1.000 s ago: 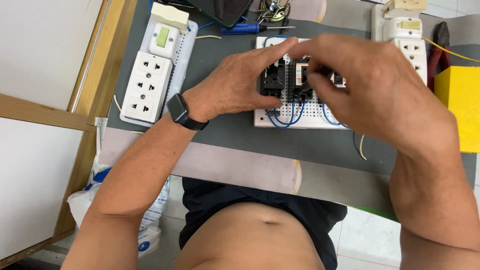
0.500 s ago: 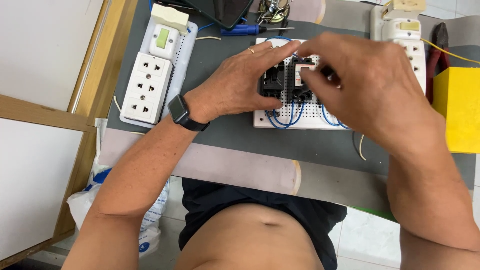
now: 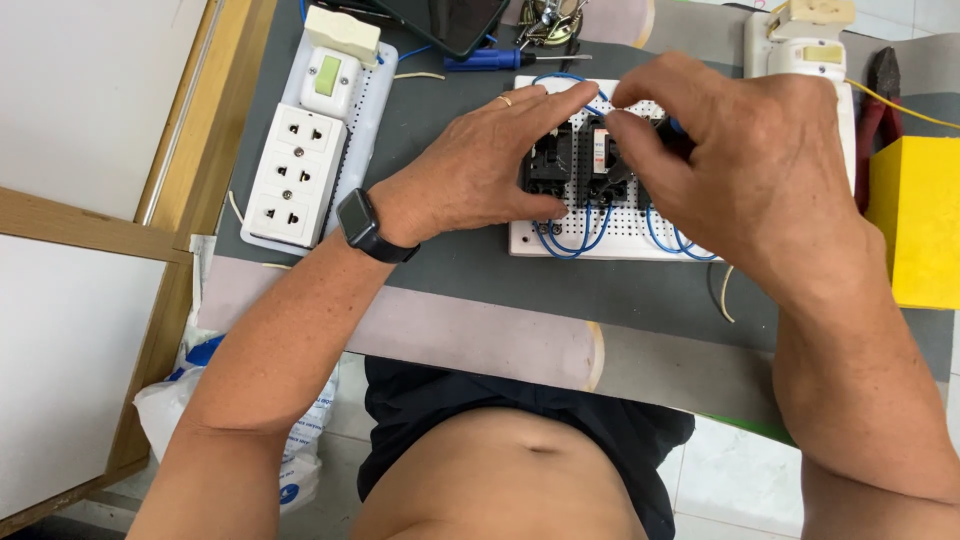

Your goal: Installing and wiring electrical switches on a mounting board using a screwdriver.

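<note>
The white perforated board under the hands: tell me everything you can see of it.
The white perforated board lies flat on the grey mat. It looks plastic, with a grid of small holes. Black components sit on it; blue wires loop along its near edge. The left hand rests on it; the right hand pinches a blue wire above.

Two hands work here, the left hand and the right hand; one white perforated board, one white socket strip, one blue screwdriver, one yellow box, one black wristwatch
</note>
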